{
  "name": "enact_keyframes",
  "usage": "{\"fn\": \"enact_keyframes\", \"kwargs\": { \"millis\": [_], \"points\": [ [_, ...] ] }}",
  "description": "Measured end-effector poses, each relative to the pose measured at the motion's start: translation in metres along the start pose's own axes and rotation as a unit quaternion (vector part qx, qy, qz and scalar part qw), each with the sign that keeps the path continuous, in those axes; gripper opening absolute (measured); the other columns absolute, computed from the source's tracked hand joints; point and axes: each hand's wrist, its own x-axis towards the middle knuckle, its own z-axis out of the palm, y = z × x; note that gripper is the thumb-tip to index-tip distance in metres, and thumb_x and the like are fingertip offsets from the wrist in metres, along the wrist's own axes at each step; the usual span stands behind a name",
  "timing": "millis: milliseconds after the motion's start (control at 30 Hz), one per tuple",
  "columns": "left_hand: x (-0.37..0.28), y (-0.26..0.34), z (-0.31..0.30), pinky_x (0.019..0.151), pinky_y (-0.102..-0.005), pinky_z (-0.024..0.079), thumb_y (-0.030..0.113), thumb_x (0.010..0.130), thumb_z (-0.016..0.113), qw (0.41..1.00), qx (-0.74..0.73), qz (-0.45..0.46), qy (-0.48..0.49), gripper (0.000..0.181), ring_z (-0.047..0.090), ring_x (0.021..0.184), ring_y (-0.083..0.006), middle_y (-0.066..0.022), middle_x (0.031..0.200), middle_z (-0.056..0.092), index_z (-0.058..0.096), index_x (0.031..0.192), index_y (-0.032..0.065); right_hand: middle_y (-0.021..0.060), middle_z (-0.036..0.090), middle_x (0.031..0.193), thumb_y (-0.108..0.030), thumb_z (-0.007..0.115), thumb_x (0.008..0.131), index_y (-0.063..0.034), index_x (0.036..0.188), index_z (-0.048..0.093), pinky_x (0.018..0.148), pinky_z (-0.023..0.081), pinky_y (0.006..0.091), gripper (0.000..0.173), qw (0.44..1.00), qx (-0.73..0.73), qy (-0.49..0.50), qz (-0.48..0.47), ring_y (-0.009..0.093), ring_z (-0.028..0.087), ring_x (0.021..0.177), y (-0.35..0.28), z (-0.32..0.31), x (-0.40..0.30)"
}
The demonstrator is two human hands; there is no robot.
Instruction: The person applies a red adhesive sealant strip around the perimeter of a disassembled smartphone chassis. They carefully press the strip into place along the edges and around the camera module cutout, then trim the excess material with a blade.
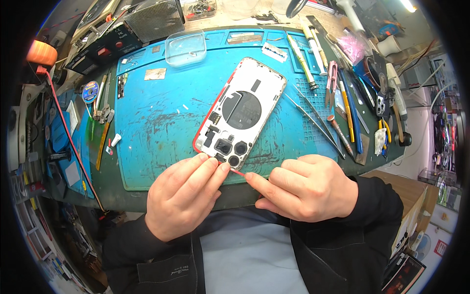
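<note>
A smartphone [270, 82] lies tilted on the blue repair mat, its back glass off and a white inner plate showing. Its camera lenses [233, 147] face up at the end nearest me. Thin red tape [214, 114] runs along the phone's left edge and around the near left corner. My left hand [185, 194] has its fingertips on the near edge, covering part of it; the thumb is mostly hidden below. Between thumb and index finger, my right hand [304, 189] pinches a red strip [238, 172] leading to the near right corner.
Fine tweezers [319, 121], pink-handled scissors [331, 77] and several pens and picks lie right of the phone. Beyond it are a razor blade [274, 52] and a clear plastic box [186, 48]. A red cable [69, 136] hangs at the left. The blue mat [154, 147] carries small scraps.
</note>
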Motion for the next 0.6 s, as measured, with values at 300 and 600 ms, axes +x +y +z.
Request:
{"fn": "enact_keyframes", "kwargs": {
  "millis": [300, 600],
  "points": [
    [0.004, -0.002, 0.000, 0.103, -0.0361, 0.063, 0.008, 0.087, 0.077, 0.998, 0.050, 0.036, -0.001, 0.040, 0.070, 0.126, -0.0220, -0.0055, 0.131, 0.071, 0.082, 0.127, 0.0074, 0.0006, 0.053, 0.083, -0.026, 0.083, 0.087, 0.0045, 0.119, 0.078, 0.056, 0.047, 0.0289, 0.045, 0.999, 0.022, -0.014, -0.018, 0.013, 0.060, 0.072, 0.007, -0.001, -0.001],
    [0.003, -0.009, 0.000, 0.099, -0.0385, 0.067, 0.006, 0.079, 0.078, 0.993, 0.078, 0.088, -0.014, 0.045, 0.070, 0.124, -0.0277, -0.0079, 0.130, 0.071, 0.084, 0.123, 0.0083, 0.0000, 0.051, 0.082, -0.027, 0.083, 0.087, 0.0039, 0.119, 0.078, 0.056, 0.045, 0.0285, 0.045, 0.998, 0.021, -0.028, -0.046, 0.013, 0.059, 0.072, 0.020, -0.005, 0.000]
  ]
}}
